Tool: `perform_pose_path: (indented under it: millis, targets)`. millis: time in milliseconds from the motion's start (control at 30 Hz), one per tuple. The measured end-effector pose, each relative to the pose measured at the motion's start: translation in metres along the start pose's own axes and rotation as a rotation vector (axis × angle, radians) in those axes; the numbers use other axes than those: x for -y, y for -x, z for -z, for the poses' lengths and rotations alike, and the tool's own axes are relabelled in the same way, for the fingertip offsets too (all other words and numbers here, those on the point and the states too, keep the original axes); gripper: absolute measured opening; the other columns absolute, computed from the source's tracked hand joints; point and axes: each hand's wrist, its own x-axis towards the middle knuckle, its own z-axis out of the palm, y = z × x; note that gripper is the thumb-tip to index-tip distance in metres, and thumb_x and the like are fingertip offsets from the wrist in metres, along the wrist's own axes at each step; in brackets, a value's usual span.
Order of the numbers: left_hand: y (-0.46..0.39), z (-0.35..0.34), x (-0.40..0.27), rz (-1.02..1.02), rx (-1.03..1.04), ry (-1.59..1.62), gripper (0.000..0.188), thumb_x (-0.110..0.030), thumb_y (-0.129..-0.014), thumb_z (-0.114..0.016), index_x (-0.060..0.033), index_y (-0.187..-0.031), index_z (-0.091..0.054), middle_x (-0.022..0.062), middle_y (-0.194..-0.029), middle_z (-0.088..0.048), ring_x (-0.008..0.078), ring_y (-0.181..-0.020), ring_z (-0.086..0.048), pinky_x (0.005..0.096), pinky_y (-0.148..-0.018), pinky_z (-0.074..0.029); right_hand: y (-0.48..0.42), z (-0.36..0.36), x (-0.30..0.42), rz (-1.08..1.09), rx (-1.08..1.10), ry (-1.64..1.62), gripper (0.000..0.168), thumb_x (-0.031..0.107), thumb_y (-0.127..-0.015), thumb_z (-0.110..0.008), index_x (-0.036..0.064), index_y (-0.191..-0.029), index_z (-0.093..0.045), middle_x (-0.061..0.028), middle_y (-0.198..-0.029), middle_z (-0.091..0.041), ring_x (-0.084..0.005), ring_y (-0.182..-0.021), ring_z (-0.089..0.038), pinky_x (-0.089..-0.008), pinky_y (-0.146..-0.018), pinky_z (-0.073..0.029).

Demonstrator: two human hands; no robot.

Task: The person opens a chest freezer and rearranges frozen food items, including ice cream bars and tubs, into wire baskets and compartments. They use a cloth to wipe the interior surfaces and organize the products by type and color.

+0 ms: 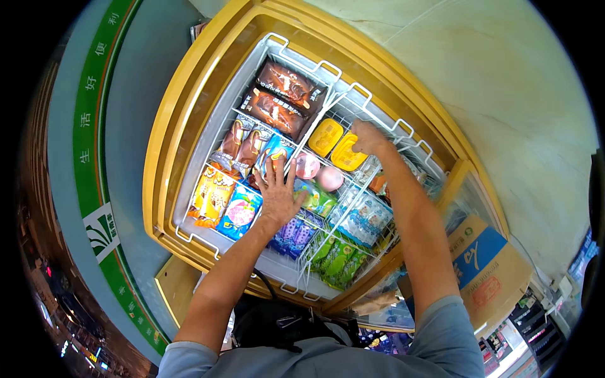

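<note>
My left hand lies with spread fingers over the white wire divider, its fingertips by a blue ice cream wrapper. Over the back compartment, my right hand reaches down at a yellow-lidded tub; its fingers are bent, and whether they grip the tub is unclear. A second yellow-lidded tub sits just left of it. Two round pink-lidded cups stand between my hands, with green packets below them. Brown chocolate ice cream packs fill the upper left basket.
White wire baskets with raised handles line the yellow-framed chest freezer. Orange packs, purple packs and green packs lie nearer me. A cardboard box rests at the right on the glass lid.
</note>
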Motion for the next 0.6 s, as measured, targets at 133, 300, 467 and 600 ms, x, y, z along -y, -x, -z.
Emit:
perform_pose_path:
  millis: [133,300,467,600]
  targets:
    - [-0.005,0.006,0.0,-0.016,0.044,0.018,0.093,-0.049,-0.092,-0.064,-0.0096,-0.165,-0.019,0.0203,-0.17,-0.011,0.0497,-0.156,-0.004,0.075,-0.118,-0.005,0.042,-0.008,0.027,-0.006,-0.333,0.097,0.056,0.011,-0.068,-0.085,0.002,-0.115,-0.056,-0.022,-0.116,-0.06,-0.0415,-0.11,-0.059,-0.0484,-0.096,-0.049]
    - [-0.008,-0.017,0.031,-0.016,0.064,0.157,0.106,-0.037,-0.081,-0.077,-0.0153,-0.166,-0.016,0.0194,-0.171,-0.013,0.0489,-0.156,-0.002,0.0742,-0.118,-0.003,0.128,-0.014,0.114,-0.01,-0.882,0.036,0.074,-0.001,-0.069,-0.075,0.0,-0.14,-0.052,-0.0245,-0.129,-0.057,-0.0428,-0.118,-0.057,-0.0492,-0.104,-0.047]
    - [0.041,0.129,-0.088,-0.044,0.5,1.508,0.082,-0.027,-0.097,-0.061,-0.0097,-0.165,-0.018,0.0144,-0.166,-0.03,0.0332,-0.148,-0.038,0.0475,-0.121,-0.03,0.293,0.014,0.179,-0.086,-0.997,-0.558,0.073,0.008,-0.078,-0.078,-0.002,-0.143,-0.046,-0.0241,-0.129,-0.051,-0.0434,-0.121,-0.054,-0.0462,-0.105,-0.046]
    - [0.109,0.194,-0.163,-0.097,0.434,1.71,0.069,-0.031,-0.102,-0.059,-0.0115,-0.16,-0.026,0.0116,-0.154,-0.048,0.0283,-0.129,-0.059,0.0441,-0.102,-0.053,0.403,0.008,0.189,-0.025,-1.06,-0.844,0.073,0.016,-0.085,-0.079,0.0,-0.147,-0.045,-0.0225,-0.13,-0.052,-0.0381,-0.125,-0.054,-0.0441,-0.108,-0.044]
